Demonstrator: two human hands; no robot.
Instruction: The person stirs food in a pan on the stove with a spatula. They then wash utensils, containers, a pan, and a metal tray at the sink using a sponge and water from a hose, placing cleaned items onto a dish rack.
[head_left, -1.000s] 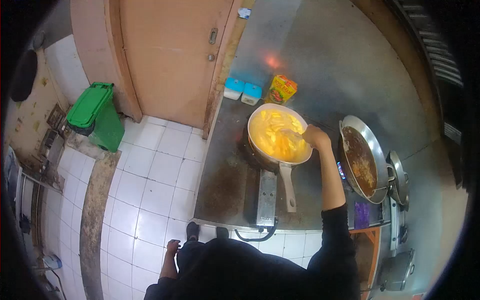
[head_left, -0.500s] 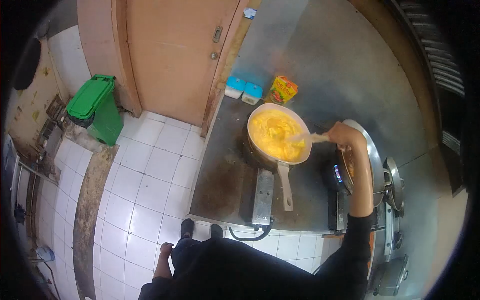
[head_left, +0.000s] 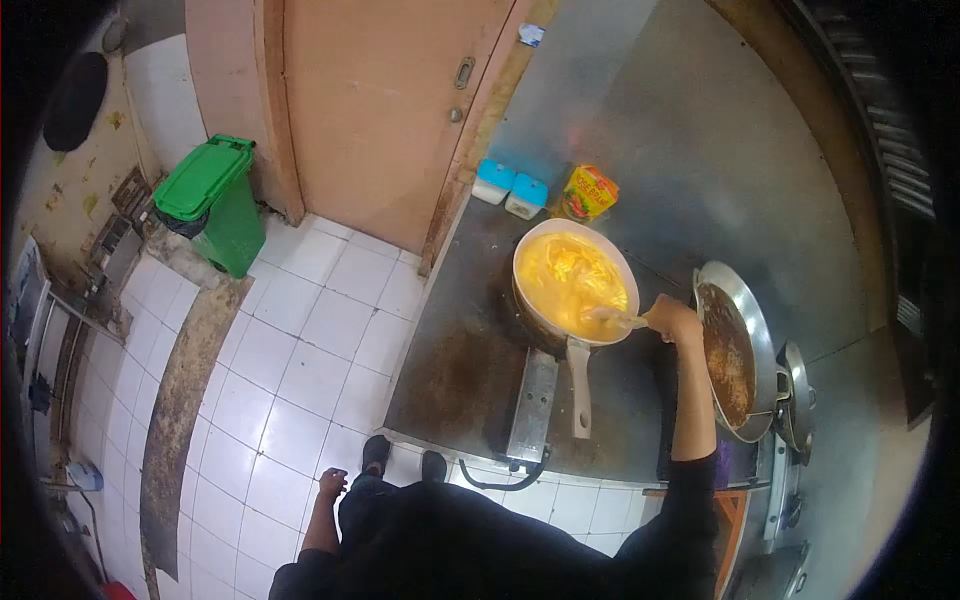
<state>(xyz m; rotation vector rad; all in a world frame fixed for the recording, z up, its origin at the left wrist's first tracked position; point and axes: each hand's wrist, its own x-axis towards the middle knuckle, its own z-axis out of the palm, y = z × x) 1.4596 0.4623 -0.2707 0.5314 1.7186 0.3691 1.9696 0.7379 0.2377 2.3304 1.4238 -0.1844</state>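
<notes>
My right hand [head_left: 674,320] is closed round the handle of a pale spatula [head_left: 628,319]. The spatula's far end dips into yellow, egg-like food [head_left: 568,272] and is partly hidden by it. This food fills a light-rimmed saucepan [head_left: 520,258] on the stove, whose pale handle [head_left: 581,390] points toward me. Low at my side hangs my left hand [head_left: 332,484], fingers loosely apart and nothing visible in them, away from the counter.
A wide wok [head_left: 758,315] with brown contents stands right of my forearm. Behind the saucepan are a yellow-red carton [head_left: 589,194] and two blue-lidded containers [head_left: 510,190]. A green bin [head_left: 222,215] stands on the tiled floor near a closed door [head_left: 375,110].
My right hand has swept the spatula toward me, to the near right side of the saucepan. The wok's contents show more now. The whole view has shifted slightly.
</notes>
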